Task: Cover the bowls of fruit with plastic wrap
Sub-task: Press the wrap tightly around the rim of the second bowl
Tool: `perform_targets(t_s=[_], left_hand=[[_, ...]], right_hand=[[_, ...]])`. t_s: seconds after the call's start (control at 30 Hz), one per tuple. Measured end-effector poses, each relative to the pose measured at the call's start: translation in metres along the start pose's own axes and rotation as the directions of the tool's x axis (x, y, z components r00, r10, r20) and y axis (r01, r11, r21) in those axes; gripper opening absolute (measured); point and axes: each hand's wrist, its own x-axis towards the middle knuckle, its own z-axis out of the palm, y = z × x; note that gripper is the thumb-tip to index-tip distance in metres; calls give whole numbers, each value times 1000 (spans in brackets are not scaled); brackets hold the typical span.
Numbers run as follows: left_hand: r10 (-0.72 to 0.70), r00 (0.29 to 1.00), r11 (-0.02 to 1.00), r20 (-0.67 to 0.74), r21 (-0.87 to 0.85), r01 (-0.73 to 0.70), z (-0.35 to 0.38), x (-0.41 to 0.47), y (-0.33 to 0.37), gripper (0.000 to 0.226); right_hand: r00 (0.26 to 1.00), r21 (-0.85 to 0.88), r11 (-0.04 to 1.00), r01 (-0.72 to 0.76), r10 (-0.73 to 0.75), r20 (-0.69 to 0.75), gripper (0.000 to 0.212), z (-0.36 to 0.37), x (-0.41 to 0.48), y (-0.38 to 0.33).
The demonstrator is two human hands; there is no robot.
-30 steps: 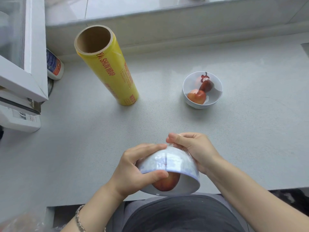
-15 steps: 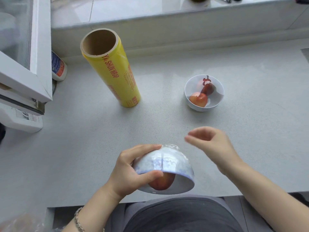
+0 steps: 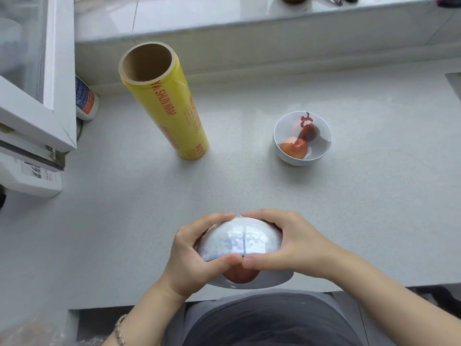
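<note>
A white bowl (image 3: 239,242) with a red fruit (image 3: 240,277) inside is tipped toward me at the counter's near edge, its mouth facing me and clear film over it. My left hand (image 3: 192,260) grips its left side, fingers over the top and thumb at the front. My right hand (image 3: 296,245) grips its right side the same way, thumbs nearly meeting. A second white bowl (image 3: 316,156) of red fruit stands farther back on the right. The yellow roll of plastic wrap (image 3: 169,106) stands upright at back left.
The grey counter (image 3: 124,208) ends just in front of my body. A white window frame (image 3: 37,108) juts over its left side, with a small labelled bottle (image 3: 86,101) behind it. A raised ledge (image 3: 274,38) runs along the back.
My right hand let go of the near bowl, lifted away to the right, then came back and now grips its right side. My left hand kept hold throughout.
</note>
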Motion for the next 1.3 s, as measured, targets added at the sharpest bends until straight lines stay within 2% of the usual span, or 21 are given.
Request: perform_targets(t_s=[0.1,0.17,0.23,0.3,0.33,0.47,0.53,0.57,0.6,0.63,0.67,0.7,0.77,0.8,0.83,0.9,1.0,1.1,1.17,1.23,1.3], left_hand=[[-13,1000,1000,20,-10,13,1,-2,-2,52],[-22,999,1000,28,-20,22,1,-2,-2,53],[-33,999,999,20,-17,34,-1,1,0,53],[-31,999,999,17,-22,31,-2,4,1,51],[-22,1000,999,17,-26,23,-3,5,1,51],[-37,999,999,1,-40,37,-4,7,-1,51],[-61,998,998,17,-23,61,-5,6,-4,52],[-70,997,997,24,-15,70,-6,6,-4,53],[-80,996,997,24,-20,81,-7,6,-4,55],[-91,996,995,13,-41,92,-9,7,-4,57],[-104,995,992,-13,-79,102,-10,10,-4,60],[-119,991,985,-54,-131,111,-11,12,-4,64],[-166,975,958,-150,-258,123,-11,18,-5,72],[-201,961,939,-188,-317,134,-9,20,-6,77],[-233,950,921,-210,-361,146,-6,21,-7,80],[-269,941,896,-208,-412,165,0,20,-10,85],[-299,949,893,-97,-380,243,-1,18,-12,82],[-330,941,911,79,-233,340,-12,22,-11,60],[-328,933,926,149,-143,349,-12,27,-9,71],[-316,935,936,163,-106,335,-6,27,-8,78],[-303,947,938,112,-140,317,1,25,-8,75]], right_hand=[[994,14,999,-44,42,105,55,-10,2,6],[998,34,999,-39,37,58,53,-19,0,8],[988,-2,991,136,-136,-68,55,-23,-4,3],[944,3,948,319,-318,-84,55,-15,-6,-4],[935,-6,937,348,-348,-63,54,-10,-5,-5],[944,-79,941,329,-330,6,54,1,1,-3],[974,-81,971,225,-224,26,51,2,2,6],[987,-77,985,157,-154,45,42,5,9,22],[992,-74,996,59,-50,118,33,7,10,35],[968,-27,1000,2,5,251,31,6,1,55],[963,36,999,-35,24,267,25,3,-4,71],[972,95,995,-18,-4,235,24,1,-6,84],[981,315,948,43,-100,166,56,-1,-9,65],[992,372,928,11,-58,115,71,-5,-4,52],[997,406,913,22,-51,59,75,-8,-1,45],[993,459,881,114,-117,-20,61,-9,3,38],[989,461,878,130,-81,-125,42,-11,9,35],[986,461,878,126,-58,-159,44,-13,7,32],[988,458,884,96,-27,-155,43,-11,9,29],[990,473,878,74,-9,-139,43,-10,11,27],[994,444,895,42,6,-105,46,-9,11,24]])
